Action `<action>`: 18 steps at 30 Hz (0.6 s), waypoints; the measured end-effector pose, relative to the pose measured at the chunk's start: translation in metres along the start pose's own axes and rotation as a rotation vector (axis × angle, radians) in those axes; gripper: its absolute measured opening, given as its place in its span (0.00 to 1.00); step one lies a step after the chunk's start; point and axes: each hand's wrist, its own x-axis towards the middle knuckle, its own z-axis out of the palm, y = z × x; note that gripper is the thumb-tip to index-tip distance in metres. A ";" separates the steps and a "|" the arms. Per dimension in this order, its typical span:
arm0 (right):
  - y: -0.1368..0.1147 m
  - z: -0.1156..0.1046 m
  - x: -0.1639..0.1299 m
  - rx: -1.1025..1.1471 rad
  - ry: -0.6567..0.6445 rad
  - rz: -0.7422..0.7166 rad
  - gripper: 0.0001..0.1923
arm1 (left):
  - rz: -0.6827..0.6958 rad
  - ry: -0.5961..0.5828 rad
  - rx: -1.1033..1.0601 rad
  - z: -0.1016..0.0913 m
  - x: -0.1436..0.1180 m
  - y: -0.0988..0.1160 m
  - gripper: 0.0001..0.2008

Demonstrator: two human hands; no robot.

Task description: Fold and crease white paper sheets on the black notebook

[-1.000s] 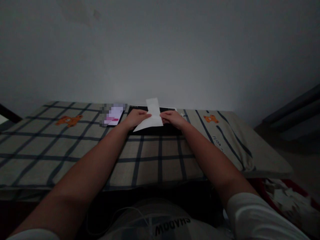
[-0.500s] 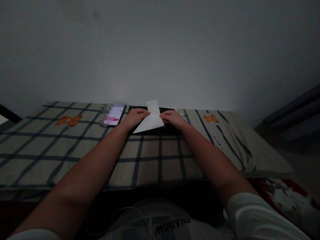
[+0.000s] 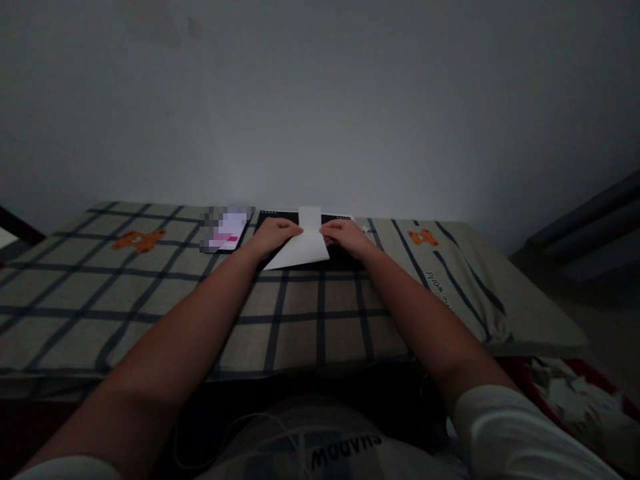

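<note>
Clock: centred on the paper, 12 being toward the wall (image 3: 320,113).
White paper (image 3: 299,251): just the one sheet, over the black board, narrow strip up at 12, flaring out wide around 6 to 7. Can't tell if it's flat on the board or a bit above it.
Left hand (image 3: 275,235): one, at 9 o'clock, thumb and fingers pinched on the paper's edge at the narrow bit.
Right hand (image 3: 345,237): one, at 3, same deal, pinched on the opposite edge. Some fingertips are tucked out of sight.
Black board (image 3: 345,262): one, under the paper, two little rows of pale dots on it, around 10 and 2.
Phone (image 3: 231,232): one, lit screen, partly pixelated, at 9 past the left hand.
Plaid sheet (image 3: 300,333): one, everything's lying on it. Two orange bear prints (image 3: 137,241) in view, at 9 and 3.
White scrap (image 3: 365,229): one tiny bit near 3, just beside the right hand.
Red bin (image 3: 595,377): one, down at 4, loaded with crumpled papers (image 3: 575,400), too dim to count.
White cable (image 3: 245,417): one, near 7.
</note>
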 end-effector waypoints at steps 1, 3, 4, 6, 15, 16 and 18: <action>0.000 0.000 0.000 -0.001 -0.002 0.001 0.02 | -0.001 -0.002 0.000 0.000 0.000 0.000 0.12; 0.000 -0.001 0.000 -0.002 -0.008 0.004 0.02 | 0.000 -0.003 -0.003 0.000 -0.001 0.001 0.12; 0.001 -0.001 0.000 -0.004 -0.014 0.006 0.02 | 0.002 -0.004 -0.005 0.000 -0.001 0.000 0.12; 0.002 -0.003 0.001 -0.003 -0.036 0.014 0.03 | 0.008 -0.006 -0.005 0.000 0.000 0.000 0.12; 0.003 -0.006 0.002 0.036 -0.068 -0.035 0.07 | 0.007 -0.065 0.008 0.001 -0.004 0.004 0.10; 0.002 -0.005 0.001 0.020 -0.051 -0.042 0.06 | -0.001 -0.074 -0.012 0.001 -0.005 0.004 0.10; 0.000 -0.003 0.001 -0.008 -0.014 -0.047 0.06 | -0.010 -0.095 -0.052 0.003 -0.006 0.005 0.11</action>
